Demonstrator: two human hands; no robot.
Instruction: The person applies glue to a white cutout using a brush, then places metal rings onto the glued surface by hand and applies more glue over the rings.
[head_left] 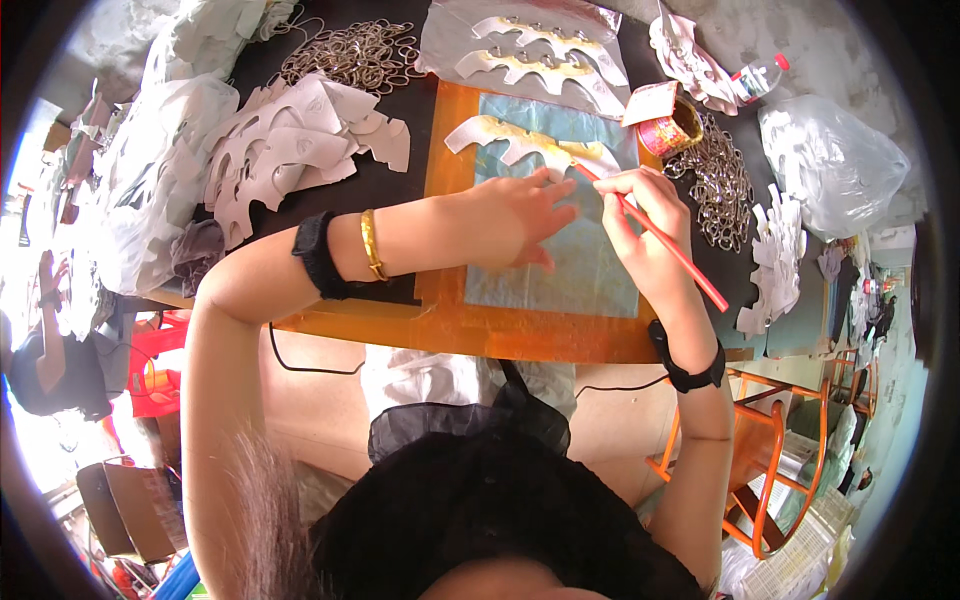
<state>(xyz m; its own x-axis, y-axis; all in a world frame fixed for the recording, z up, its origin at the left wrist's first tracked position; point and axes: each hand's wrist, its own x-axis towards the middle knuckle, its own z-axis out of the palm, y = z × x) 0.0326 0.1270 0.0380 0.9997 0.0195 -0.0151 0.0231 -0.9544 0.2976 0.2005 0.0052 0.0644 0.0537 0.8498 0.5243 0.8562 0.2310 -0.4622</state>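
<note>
My right hand (pixel 650 215) pinches a thin red stick, like a brush handle (pixel 690 268). Its upper end meets a white scalloped cut piece (pixel 510 135), whose upper edge carries a yellowish coating. That piece lies on a pale blue sheet (pixel 550 285) taped to the table. Just below it hovers my left hand (pixel 520 222), fingers spread and slightly blurred, holding nothing; whether a fingertip touches the piece I cannot tell. Farther back, two similar pieces with metal rings (pixel 540 68) rest on a silvery sheet (pixel 445 40).
Left of the sheet lies a stack of white cut pieces (pixel 290 140), with a heap of metal rings (pixel 350 55) behind. On the right are a red-gold round container (pixel 672 130), more metal rings (pixel 720 185), a clear plastic bag (pixel 830 165) and a bottle (pixel 758 80).
</note>
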